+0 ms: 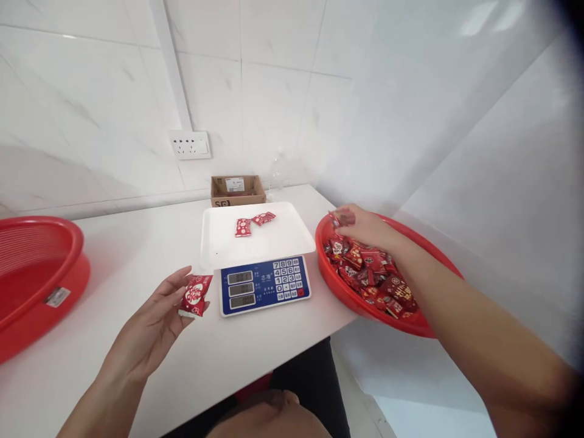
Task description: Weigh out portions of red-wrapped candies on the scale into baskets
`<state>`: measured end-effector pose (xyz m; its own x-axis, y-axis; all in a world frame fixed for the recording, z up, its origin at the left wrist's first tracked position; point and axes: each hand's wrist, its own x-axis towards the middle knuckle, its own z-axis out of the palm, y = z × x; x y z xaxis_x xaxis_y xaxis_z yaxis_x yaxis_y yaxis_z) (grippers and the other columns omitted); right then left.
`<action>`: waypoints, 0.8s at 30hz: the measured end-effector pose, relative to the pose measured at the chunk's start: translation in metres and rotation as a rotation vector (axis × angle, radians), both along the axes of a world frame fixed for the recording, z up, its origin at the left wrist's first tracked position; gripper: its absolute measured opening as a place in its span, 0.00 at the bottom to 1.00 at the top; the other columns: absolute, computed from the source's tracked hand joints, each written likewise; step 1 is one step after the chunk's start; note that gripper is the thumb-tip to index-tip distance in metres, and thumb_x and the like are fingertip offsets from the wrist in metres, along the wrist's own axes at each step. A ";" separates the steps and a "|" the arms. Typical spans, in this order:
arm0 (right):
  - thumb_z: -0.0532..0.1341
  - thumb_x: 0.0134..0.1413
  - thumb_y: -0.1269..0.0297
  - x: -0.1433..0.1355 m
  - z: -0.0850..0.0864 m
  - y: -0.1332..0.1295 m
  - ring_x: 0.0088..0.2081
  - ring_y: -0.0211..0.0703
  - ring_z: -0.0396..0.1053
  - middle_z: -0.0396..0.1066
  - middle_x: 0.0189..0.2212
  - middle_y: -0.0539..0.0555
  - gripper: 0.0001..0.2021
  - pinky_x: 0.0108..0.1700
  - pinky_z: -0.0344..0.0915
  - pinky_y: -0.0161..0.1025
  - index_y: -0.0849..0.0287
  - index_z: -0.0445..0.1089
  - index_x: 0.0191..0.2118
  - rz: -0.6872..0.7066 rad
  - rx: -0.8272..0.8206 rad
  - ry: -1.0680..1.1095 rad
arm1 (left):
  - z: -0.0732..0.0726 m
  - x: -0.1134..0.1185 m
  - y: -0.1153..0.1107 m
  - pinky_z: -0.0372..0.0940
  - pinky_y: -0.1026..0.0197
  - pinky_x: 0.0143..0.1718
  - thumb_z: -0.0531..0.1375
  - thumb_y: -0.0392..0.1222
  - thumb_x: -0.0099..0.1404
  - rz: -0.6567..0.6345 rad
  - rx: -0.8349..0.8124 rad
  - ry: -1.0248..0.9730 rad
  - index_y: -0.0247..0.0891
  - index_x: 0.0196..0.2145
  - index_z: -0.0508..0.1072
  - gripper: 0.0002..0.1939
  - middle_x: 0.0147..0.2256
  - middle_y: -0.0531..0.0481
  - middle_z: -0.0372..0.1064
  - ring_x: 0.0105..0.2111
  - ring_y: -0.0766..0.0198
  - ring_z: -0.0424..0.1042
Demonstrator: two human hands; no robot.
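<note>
Between the thumb and fingers of my left hand [157, 319] is a red candy packet [196, 295] with white print, held above the table just left of the scale. My right hand [365, 226] grips another red packet [343, 219] over the far rim of a red basket [335, 283]. Many red wrapped packets [371, 267] fill that basket. On the white tray [214, 243] of the weighing scale lie two small red packets [243, 227], close together. The scale's blue panel [265, 286] has three displays and a keypad.
A second red basket [68, 267] stands at the table's left. Behind the tray are an open cardboard box [239, 198] and a clear plastic bottle [277, 170]. A wall socket [190, 145] sits above the white table [182, 377]. A wall closes off the right side.
</note>
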<state>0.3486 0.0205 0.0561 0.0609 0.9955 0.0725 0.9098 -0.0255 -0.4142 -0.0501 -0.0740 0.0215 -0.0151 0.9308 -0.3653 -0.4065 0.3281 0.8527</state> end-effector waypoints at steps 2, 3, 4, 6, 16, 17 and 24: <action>0.62 0.45 0.63 -0.031 0.012 0.009 0.45 0.46 0.69 0.70 0.47 0.55 0.26 0.48 0.64 0.43 0.55 0.59 0.53 0.068 0.049 0.168 | 0.004 0.003 -0.005 0.72 0.65 0.32 0.63 0.36 0.56 0.006 0.012 -0.008 0.42 0.44 0.72 0.16 0.44 0.48 0.71 0.35 0.64 0.72; 0.62 0.46 0.62 -0.047 0.015 0.012 0.46 0.46 0.69 0.68 0.50 0.56 0.27 0.49 0.64 0.44 0.56 0.59 0.54 0.121 0.060 0.204 | 0.006 0.006 -0.007 0.71 0.67 0.31 0.62 0.37 0.56 0.000 0.019 -0.019 0.42 0.44 0.72 0.16 0.44 0.47 0.72 0.35 0.65 0.73; 0.62 0.47 0.61 -0.061 0.018 0.015 0.49 0.47 0.67 0.65 0.54 0.57 0.29 0.49 0.64 0.45 0.56 0.58 0.56 0.161 0.074 0.194 | 0.007 0.008 -0.008 0.71 0.68 0.30 0.62 0.37 0.57 -0.006 0.024 -0.034 0.41 0.45 0.72 0.16 0.44 0.47 0.72 0.34 0.66 0.73; 0.60 0.49 0.59 -0.079 0.019 0.018 0.52 0.49 0.64 0.58 0.59 0.58 0.30 0.51 0.63 0.46 0.56 0.56 0.58 0.222 0.106 0.118 | 0.008 0.009 -0.011 0.71 0.69 0.30 0.62 0.38 0.58 -0.010 0.030 -0.070 0.41 0.46 0.71 0.17 0.43 0.46 0.72 0.33 0.67 0.73; 0.58 0.50 0.63 -0.006 -0.020 -0.038 0.44 0.52 0.70 0.73 0.43 0.57 0.17 0.43 0.64 0.41 0.57 0.69 0.48 0.108 -0.417 -0.251 | -0.012 -0.020 -0.016 0.72 0.66 0.35 0.61 0.29 0.56 0.060 0.000 -0.035 0.45 0.50 0.68 0.24 0.42 0.45 0.73 0.35 0.62 0.75; 0.59 0.49 0.64 -0.001 -0.028 -0.043 0.43 0.53 0.71 0.73 0.43 0.58 0.21 0.42 0.64 0.42 0.57 0.67 0.51 0.101 -0.461 -0.253 | -0.012 -0.019 -0.016 0.72 0.65 0.34 0.61 0.30 0.56 0.039 -0.005 -0.038 0.45 0.50 0.68 0.24 0.42 0.45 0.73 0.35 0.62 0.75; 0.58 0.49 0.61 0.007 -0.057 -0.057 0.43 0.55 0.70 0.69 0.48 0.65 0.35 0.39 0.63 0.42 0.62 0.48 0.62 0.045 -0.536 -0.232 | -0.004 0.005 -0.013 0.71 0.68 0.31 0.62 0.32 0.56 -0.053 -0.001 -0.080 0.41 0.47 0.71 0.20 0.41 0.45 0.72 0.32 0.66 0.73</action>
<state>0.3559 -0.0363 -0.0007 0.0601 0.8981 -0.4357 0.9802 -0.1357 -0.1444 -0.0449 -0.0868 0.0171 0.0636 0.9290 -0.3645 -0.4552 0.3521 0.8178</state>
